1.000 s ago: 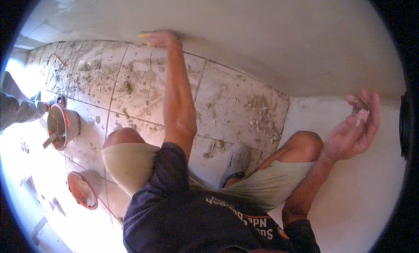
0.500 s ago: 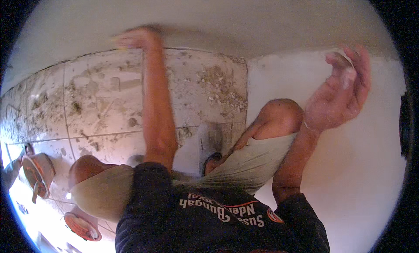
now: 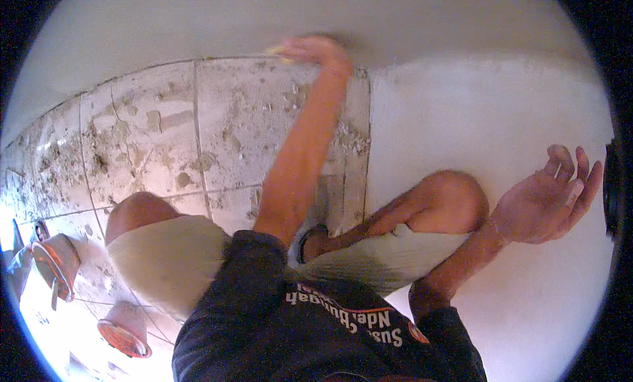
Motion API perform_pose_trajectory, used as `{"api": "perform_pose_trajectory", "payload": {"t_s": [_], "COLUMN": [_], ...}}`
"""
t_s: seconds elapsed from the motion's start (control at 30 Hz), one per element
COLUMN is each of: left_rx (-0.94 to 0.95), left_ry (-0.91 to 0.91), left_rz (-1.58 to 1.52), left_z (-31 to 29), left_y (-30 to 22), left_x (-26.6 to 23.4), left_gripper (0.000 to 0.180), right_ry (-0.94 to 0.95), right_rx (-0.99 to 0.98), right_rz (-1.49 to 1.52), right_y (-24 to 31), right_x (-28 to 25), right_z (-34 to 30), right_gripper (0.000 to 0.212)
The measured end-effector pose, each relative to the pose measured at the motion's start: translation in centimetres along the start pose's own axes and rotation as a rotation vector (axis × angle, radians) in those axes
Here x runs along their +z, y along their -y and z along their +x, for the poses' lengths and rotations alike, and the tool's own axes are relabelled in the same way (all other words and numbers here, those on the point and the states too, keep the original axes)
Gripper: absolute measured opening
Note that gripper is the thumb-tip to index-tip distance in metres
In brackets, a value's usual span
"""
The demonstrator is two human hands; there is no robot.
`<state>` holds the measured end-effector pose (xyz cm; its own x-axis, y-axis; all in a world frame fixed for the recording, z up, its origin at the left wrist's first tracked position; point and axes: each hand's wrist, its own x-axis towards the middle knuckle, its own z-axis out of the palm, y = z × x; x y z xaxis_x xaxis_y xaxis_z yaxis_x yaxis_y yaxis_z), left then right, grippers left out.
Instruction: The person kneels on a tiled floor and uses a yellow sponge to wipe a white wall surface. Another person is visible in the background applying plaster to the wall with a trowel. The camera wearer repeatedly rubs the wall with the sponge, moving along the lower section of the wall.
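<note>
I am squatting on a dirty tiled floor [image 3: 165, 138]. My left hand [image 3: 316, 52] reaches far forward to where the floor meets the grey wall [image 3: 264, 19]. It is blurred and pressed on a small yellow sponge-like piece [image 3: 277, 50] at that joint. My right hand [image 3: 547, 197] is raised at the right, palm up, fingers spread, in front of the white plastered wall [image 3: 501, 111]. Nothing shows in that hand. My knees [image 3: 455, 194] and dark shirt fill the lower middle.
Two orange buckets stand on the floor at the lower left, one [image 3: 56, 266] with a tool handle sticking out, the other [image 3: 125, 326] nearer my left knee. Mortar crumbs and smears cover the tiles, thickest along the white wall's foot [image 3: 356, 141].
My left hand has slid right along the foot of the grey wall toward the corner. My right hand has dropped lower and opened out. The view has swung, shifting the buckets left.
</note>
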<state>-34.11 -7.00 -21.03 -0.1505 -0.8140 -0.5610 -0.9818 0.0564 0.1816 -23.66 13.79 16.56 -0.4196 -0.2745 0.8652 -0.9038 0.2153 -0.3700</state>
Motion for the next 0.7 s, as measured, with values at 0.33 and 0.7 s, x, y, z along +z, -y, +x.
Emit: {"api": "perform_pose_trajectory", "payload": {"t_s": [0.33, 0.7], "left_rx": [0.812, 0.225], "left_ry": [0.523, -0.217], "left_rz": [-0.335, 0.034], "left_z": [-5.2, 15.2], "left_y": [-0.5, 25.1], "left_x": [-4.4, -16.1], "left_gripper": [0.066, 0.067], "right_ry": [0.014, -0.005], "right_rx": [-0.043, 0.049], "right_rz": [0.206, 0.381], "right_y": [0.9, 3.2], "right_x": [-0.6, 2.9], "right_z": [0.1, -0.3], "right_gripper": [0.042, 0.043]}}
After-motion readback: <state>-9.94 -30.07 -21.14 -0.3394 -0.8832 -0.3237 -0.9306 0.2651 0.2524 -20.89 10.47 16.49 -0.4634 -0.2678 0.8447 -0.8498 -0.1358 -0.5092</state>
